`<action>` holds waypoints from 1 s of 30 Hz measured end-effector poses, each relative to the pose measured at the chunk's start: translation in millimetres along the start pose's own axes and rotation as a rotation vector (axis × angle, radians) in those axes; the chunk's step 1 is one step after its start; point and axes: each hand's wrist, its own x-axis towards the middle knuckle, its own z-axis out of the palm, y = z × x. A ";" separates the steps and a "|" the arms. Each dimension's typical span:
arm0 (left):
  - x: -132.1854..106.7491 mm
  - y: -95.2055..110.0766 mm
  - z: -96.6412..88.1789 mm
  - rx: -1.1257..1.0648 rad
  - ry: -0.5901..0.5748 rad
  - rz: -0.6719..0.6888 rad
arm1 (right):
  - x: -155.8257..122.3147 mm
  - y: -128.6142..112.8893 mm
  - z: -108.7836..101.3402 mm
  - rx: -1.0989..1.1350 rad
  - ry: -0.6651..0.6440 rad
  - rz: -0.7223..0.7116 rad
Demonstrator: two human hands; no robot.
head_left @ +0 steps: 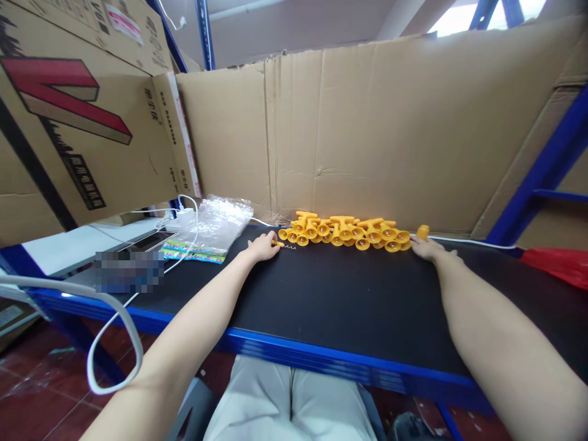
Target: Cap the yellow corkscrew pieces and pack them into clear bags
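A row of yellow plastic horn-shaped pieces (344, 233) lies stacked on the black tabletop, several of their round flared mouths facing me. At the row's left end is my left hand (263, 247), its fingers closed around a small yellow piece (277, 244) that pokes out at the fingertips. Some tiny pale zigzag bits (290, 247) lie just right of it. My right hand (430, 248) rests against the right end of the row. A yellow plastic piece (422, 231) sticks up from this hand, whose fingers are partly hidden.
Tall cardboard (390, 135) walls the back of the blue-edged bench (321, 355). On the left are a large carton (92, 122), clear plastic bags (220, 223), colourful packets (197, 252) and a looping white cable (114, 300). Red material (558, 266) lies at the right.
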 end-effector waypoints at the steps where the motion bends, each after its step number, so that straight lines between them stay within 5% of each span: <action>1: -0.1 0.2 -0.2 0.001 -0.001 0.001 | -3.6 -0.3 -0.7 -0.015 -0.044 0.031; 13: -4.6 8.4 -2.1 0.065 -0.036 0.034 | -59.0 -15.1 -24.4 -0.037 -0.226 0.110; 23: -3.9 6.5 -4.6 0.053 0.033 0.095 | -82.0 -58.9 -72.1 0.104 0.171 0.119; 30: -4.8 8.2 -8.2 -0.011 -0.002 0.202 | -98.6 -120.7 -91.7 0.326 0.307 -0.237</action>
